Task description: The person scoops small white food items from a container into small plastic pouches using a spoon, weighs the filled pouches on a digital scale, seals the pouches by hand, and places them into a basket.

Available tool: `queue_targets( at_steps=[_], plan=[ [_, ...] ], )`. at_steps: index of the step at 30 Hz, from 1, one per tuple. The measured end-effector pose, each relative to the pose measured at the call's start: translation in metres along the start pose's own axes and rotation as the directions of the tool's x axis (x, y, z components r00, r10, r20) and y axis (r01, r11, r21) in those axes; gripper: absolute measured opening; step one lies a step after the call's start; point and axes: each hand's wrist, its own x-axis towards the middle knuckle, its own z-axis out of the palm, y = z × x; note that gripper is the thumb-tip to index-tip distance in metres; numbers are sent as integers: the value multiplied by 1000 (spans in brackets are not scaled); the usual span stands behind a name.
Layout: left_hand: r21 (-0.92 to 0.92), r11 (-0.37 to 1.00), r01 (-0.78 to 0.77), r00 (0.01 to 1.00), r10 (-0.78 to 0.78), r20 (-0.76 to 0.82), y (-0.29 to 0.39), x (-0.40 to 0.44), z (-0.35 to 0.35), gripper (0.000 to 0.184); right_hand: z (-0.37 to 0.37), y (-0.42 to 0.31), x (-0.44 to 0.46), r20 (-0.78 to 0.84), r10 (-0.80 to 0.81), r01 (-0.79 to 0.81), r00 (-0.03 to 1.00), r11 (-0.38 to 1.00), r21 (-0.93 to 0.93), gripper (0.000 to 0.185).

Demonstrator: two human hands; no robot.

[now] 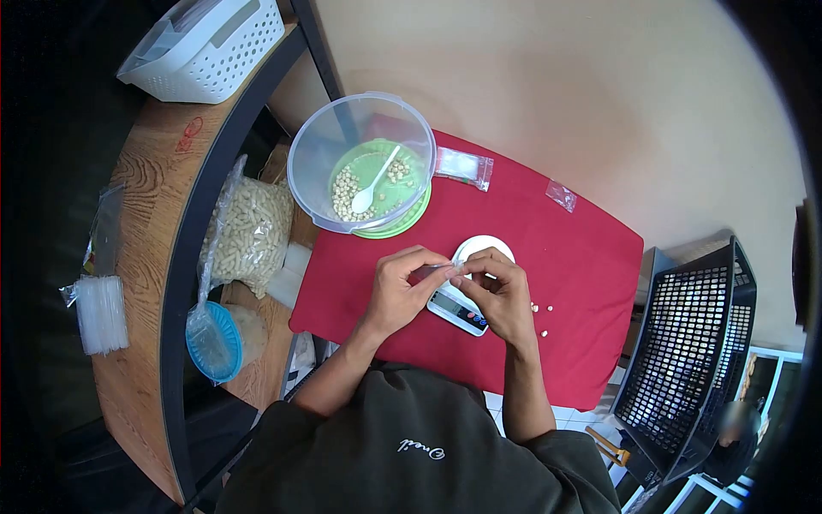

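Observation:
Both hands meet above a white digital scale [458, 314] on the red tablecloth [368, 295]. My left hand [404, 287] pinches a small clear plastic piece [456, 265] from the left side. From the right, my right hand [501, 295] closes its fingers on the same piece. The hands partly cover the scale's round plate [485, 247]. Behind them on the left stands a clear round tub [308, 163] with a green bottom, holding small pale pieces [344, 190] and a white spoon [374, 184]. Several pale bits [544, 333] lie right of the scale.
Plastic packets [463, 165] [562, 195] lie at the table's back edge. On the left are a wooden shelf [141, 257], a white basket [214, 64], a bag of pale snacks [248, 231] and a blue-lidded container [214, 343]. Black crates [676, 351] and a person [732, 441] are at right.

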Motion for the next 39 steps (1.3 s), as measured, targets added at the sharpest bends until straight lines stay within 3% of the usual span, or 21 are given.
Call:
queue_targets(
  at_steps=[3, 6, 7, 12, 15, 17, 18, 19, 20, 21, 23, 26, 31, 33, 37, 39],
  plan=[
    [-109, 993, 33, 999, -33, 2, 2, -2, -3, 10, -2, 10, 2, -15, -5, 5, 1000, 1000, 7, 11],
    [-145, 982, 118, 993, -118, 10, -1, -8, -18, 10, -9, 1, 3, 25, 179, -179, 984, 952, 247, 8],
    [-143, 974, 174, 985, -170, 36, -4, -10, -23, 10, -8, 3, 4, 26, 180, -181, 983, 952, 246, 8],
    [-65, 989, 132, 991, -133, 2, -8, -17, -29, 9, 1, 9, 9, 76, 268, -272, 960, 849, 453, 6],
    [-60, 985, 159, 987, -160, -9, 0, -19, -36, 9, 6, 6, 12, 86, 298, -304, 951, 842, 447, 6],
    [37, 999, 17, 999, -19, 41, 3, -22, -47, 10, 0, 4, 14, 125, 286, -312, 950, 872, 377, 4],
    [18, 997, 74, 993, -76, 93, -5, -26, -59, 21, -1, 3, 15, 142, 170, -205, 975, 935, 288, 5],
    [17, 997, 76, 994, -77, 82, -7, -27, -67, 21, -3, 1, 15, 169, 55, -88, 984, 976, 199, 6],
    [-35, 999, 36, 995, -33, 95, -8, -27, -73, 30, -8, -14, 16, 278, 64, -74, 959, 997, 24, 10],
    [-87, 996, -3, 994, 13, 105, -8, -27, -77, 39, -9, -33, 22, 401, -36, 98, 915, 986, -135, 12],
    [-215, 976, 22, 979, 23, 205, 1, -24, -74, 51, -1, -37, 23, 544, -191, 288, 817, 952, -99, 16],
    [-88, 996, 11, 917, 25, 398, 5, -24, -76, 45, 12, -57, 27, 644, -171, 273, 745, 960, -62, 21],
    [-198, 979, 39, 944, 28, 328, 2, -27, -82, 40, 21, -72, 46, 724, -183, 375, 665, 920, -111, 21],
    [-187, 982, -8, 949, 66, 310, 0, -25, -87, 39, 26, -76, 57, 792, -204, 445, 575, 890, -94, 20],
    [-182, 983, -25, 962, 73, 264, -5, -23, -100, 32, 33, -85, 78, 803, -198, 455, 562, 885, -100, 21],
    [-262, 964, 44, 980, 9, 197, -4, -22, -105, 23, 33, -102, 104, 824, -240, 544, 513, 833, -95, 20]
  ],
)
